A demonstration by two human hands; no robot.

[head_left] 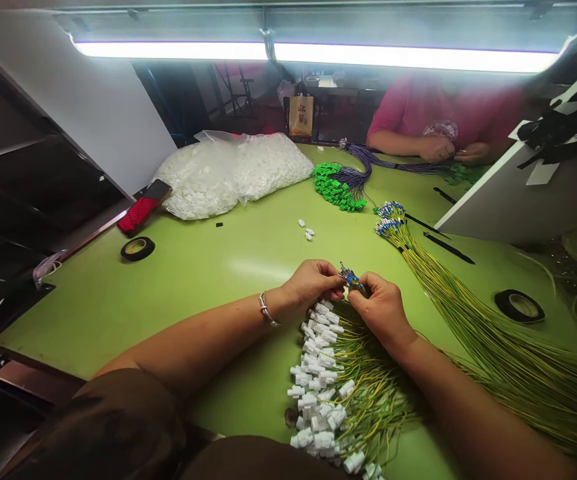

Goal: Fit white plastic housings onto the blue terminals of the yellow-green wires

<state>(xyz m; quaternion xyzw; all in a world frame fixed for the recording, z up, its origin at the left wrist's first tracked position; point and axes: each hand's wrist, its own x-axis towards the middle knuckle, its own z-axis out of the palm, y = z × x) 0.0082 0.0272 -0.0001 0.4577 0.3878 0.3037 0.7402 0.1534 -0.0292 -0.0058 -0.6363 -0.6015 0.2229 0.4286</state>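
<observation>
My left hand point(313, 281) and my right hand point(381, 305) meet over the green table point(193, 280), fingers pinched together on a small bunch of yellow-green wires with blue-tipped terminals point(351, 277). Just below my hands lies a heap of wires fitted with white connectors point(318, 380). A metal bangle sits on my left wrist. To the right, a long bundle of yellow-green wires point(468, 313) fans across the table with its blue terminal ends toward the far side.
Clear bags of white connectors point(233, 170) lie at the back left, beside a red phone point(143, 208) and a tape roll point(137, 248). Another tape roll point(519, 305) sits right. Loose white connectors point(307, 231) lie mid-table. A person in pink point(438, 117) handles purple wires with green connectors point(338, 185).
</observation>
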